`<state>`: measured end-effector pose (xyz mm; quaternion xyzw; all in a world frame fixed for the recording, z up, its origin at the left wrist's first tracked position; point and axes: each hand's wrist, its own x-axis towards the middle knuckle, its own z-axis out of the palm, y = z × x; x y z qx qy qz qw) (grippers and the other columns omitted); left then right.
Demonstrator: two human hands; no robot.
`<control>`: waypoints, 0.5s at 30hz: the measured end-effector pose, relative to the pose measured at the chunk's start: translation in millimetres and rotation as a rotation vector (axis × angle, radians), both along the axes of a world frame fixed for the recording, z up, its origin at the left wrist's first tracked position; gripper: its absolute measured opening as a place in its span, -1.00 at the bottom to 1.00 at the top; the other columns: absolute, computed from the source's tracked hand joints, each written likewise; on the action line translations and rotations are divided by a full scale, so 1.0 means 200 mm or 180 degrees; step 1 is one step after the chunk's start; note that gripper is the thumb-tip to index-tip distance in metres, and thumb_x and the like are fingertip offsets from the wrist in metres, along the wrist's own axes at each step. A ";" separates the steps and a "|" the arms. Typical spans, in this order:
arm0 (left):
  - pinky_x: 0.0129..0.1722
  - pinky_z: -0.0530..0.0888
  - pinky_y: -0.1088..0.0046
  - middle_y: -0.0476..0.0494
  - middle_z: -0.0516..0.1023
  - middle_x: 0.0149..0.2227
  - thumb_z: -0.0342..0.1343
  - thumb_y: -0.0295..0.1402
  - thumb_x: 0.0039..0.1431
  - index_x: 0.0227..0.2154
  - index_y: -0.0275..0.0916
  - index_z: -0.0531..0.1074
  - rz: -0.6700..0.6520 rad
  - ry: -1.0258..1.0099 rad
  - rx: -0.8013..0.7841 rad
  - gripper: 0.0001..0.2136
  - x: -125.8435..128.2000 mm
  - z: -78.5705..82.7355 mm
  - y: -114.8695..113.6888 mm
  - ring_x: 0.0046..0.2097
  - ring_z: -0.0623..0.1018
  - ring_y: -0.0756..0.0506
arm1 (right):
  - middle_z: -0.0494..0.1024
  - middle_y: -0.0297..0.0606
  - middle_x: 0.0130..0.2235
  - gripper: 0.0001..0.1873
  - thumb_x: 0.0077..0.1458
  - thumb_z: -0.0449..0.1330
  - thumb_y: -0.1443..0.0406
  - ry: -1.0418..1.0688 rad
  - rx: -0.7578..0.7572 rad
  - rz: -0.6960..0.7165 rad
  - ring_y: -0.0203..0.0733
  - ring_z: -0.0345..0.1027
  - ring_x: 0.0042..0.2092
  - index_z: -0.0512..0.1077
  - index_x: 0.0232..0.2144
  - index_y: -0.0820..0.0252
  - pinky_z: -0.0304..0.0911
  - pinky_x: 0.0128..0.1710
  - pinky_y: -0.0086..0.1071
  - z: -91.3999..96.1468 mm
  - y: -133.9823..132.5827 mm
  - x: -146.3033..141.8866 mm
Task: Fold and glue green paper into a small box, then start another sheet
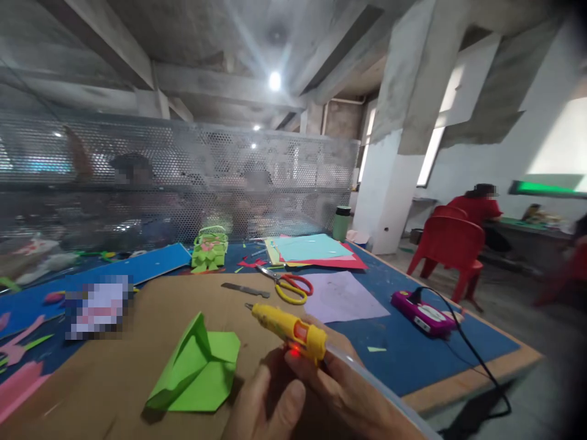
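Note:
A yellow glue gun [291,330] with a long clear glue stick [367,376] in its back end points to the upper left, a red light glowing on its side. My right hand [337,382] is wrapped around it from the right. Against its underside, my left hand [270,397] has curled fingers, partly hidden, with the thumb toward me. Left of my hands, a folded green paper piece [199,373] lies on brown cardboard [151,305]. Beyond the nozzle are a grey blade [245,289] and scissors [288,287] with red and yellow handles.
Lilac paper [343,298] and stacked coloured sheets [314,247] lie farther back. A green paper figure [210,249] and a green bottle [342,223] stand near the perforated screen [284,183]. On the right, a purple power strip [424,313] trails a black cord. Pink scraps [22,388] lie left.

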<state>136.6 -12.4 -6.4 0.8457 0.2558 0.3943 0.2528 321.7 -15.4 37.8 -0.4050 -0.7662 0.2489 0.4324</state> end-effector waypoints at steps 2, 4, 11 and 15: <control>-0.04 0.58 0.30 -0.30 0.59 0.03 -0.16 -0.41 0.46 0.25 -0.19 0.17 -0.0112 -0.0094 -0.0464 -0.64 0.05 0.00 0.00 -0.02 0.63 -0.14 | 0.49 -0.14 0.03 -0.65 0.27 0.14 0.11 -0.0147 0.0535 -0.0132 -0.02 0.39 -0.04 0.47 0.05 0.01 0.34 -0.03 -0.18 -0.02 -0.01 -0.02; 0.02 0.53 0.20 -0.32 0.60 0.00 -0.18 -0.25 0.48 0.20 -0.18 0.27 -0.0466 -0.0770 -0.1291 -0.66 0.09 0.01 -0.01 0.00 0.62 -0.20 | 0.42 -0.09 0.11 -0.54 0.28 0.14 0.15 -0.0414 0.0965 -0.0360 0.02 0.37 -0.01 0.36 0.20 -0.01 0.33 -0.02 -0.11 -0.05 -0.01 -0.02; 0.16 0.40 0.14 -0.30 0.64 -0.10 0.33 -0.20 0.15 -0.16 -0.29 0.59 -0.1199 -0.3475 -0.3475 -0.71 0.22 0.03 -0.11 0.05 0.57 -0.31 | 0.42 -0.03 0.08 -0.40 0.26 0.07 0.30 -0.1285 0.1614 -0.0825 0.07 0.32 -0.04 0.16 0.32 0.08 0.28 -0.12 -0.06 -0.12 -0.02 -0.04; 0.01 0.50 0.29 -0.21 0.66 -0.22 0.41 -0.24 0.05 -0.13 -0.24 0.61 -0.0923 -0.3889 -0.3798 -0.67 0.23 0.07 -0.14 -0.11 0.63 -0.19 | 0.40 0.04 0.11 -0.23 0.17 0.19 0.18 -0.1489 0.1351 -0.0628 0.13 0.34 -0.02 0.06 0.36 0.18 0.33 -0.12 -0.04 -0.12 -0.06 -0.02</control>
